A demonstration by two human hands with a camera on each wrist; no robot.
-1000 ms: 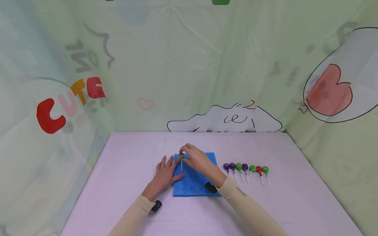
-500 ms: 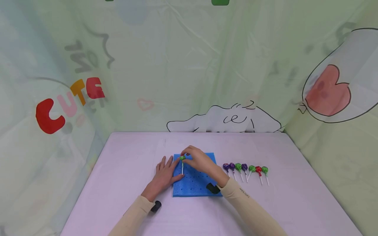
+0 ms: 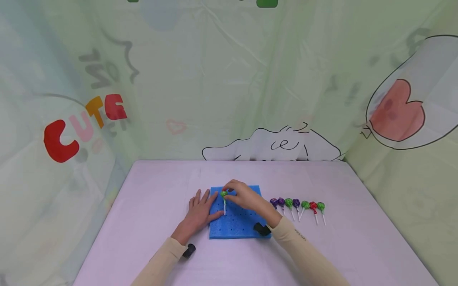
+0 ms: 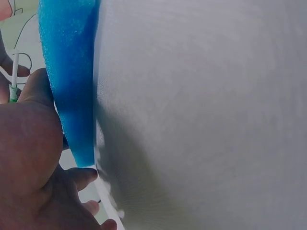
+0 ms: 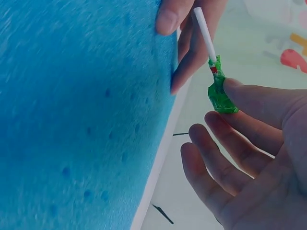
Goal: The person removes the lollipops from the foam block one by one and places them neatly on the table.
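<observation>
My right hand (image 3: 242, 195) pinches a green-wrapped lollipop (image 3: 224, 194) between thumb and fingertips, by its candy end. In the right wrist view the lollipop (image 5: 221, 96) shows its wrapper, with a small red patch near the white stick (image 5: 205, 33). That stick looks apart from the blue foam board (image 3: 230, 228), which has rows of small holes. The stick's free end appears near my left thumb in the head view. My left hand (image 3: 198, 217) rests at the board's left edge, fingers spread and thumb over its top. In the left wrist view it lies against the foam's side (image 4: 72, 86).
Right of the board lies a row of several lollipops, among them a purple one (image 3: 296, 203), a red one (image 3: 313, 205) and a green one (image 3: 321, 206). They lie on a pale tabletop (image 3: 143, 190). A printed curtain (image 3: 229, 79) hangs behind.
My right hand has drawn the lollipop slightly toward me and to the right, and more of its stick now shows. The left hand has stayed in place.
</observation>
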